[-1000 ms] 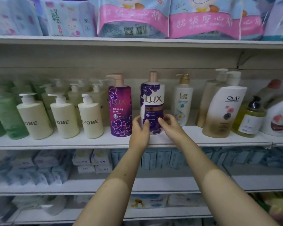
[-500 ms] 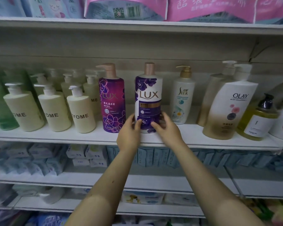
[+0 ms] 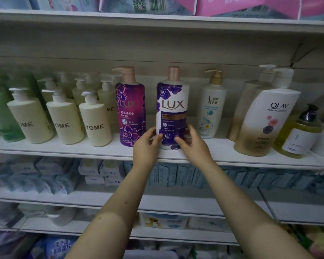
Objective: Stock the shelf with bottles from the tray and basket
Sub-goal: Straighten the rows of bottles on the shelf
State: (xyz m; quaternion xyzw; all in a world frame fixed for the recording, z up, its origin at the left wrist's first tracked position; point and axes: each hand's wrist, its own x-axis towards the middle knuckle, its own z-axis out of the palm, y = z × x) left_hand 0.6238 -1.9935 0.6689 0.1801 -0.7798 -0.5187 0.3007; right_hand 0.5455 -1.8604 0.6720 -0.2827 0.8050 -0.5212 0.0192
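A white and purple LUX bottle (image 3: 172,107) stands upright on the middle shelf (image 3: 101,150), label facing me. My left hand (image 3: 146,146) grips its lower left side and my right hand (image 3: 194,144) grips its lower right side, thumbs across the front. Just left of it stands a purple LUX bottle (image 3: 131,109), apart from my hands. The tray and basket are out of view.
Several cream YOME pump bottles (image 3: 94,120) and green bottles (image 3: 0,109) fill the shelf's left. To the right stand a white SLEK bottle (image 3: 211,109), OLAY bottles (image 3: 267,118) and a yellow bottle (image 3: 297,135). Lower shelves hold packets; packs sit above.
Both hands stay on the white LUX bottle's base. The view has shifted slightly down and closer; the bottle is a little nearer the shelf's front, with thumbs spread wider across it.
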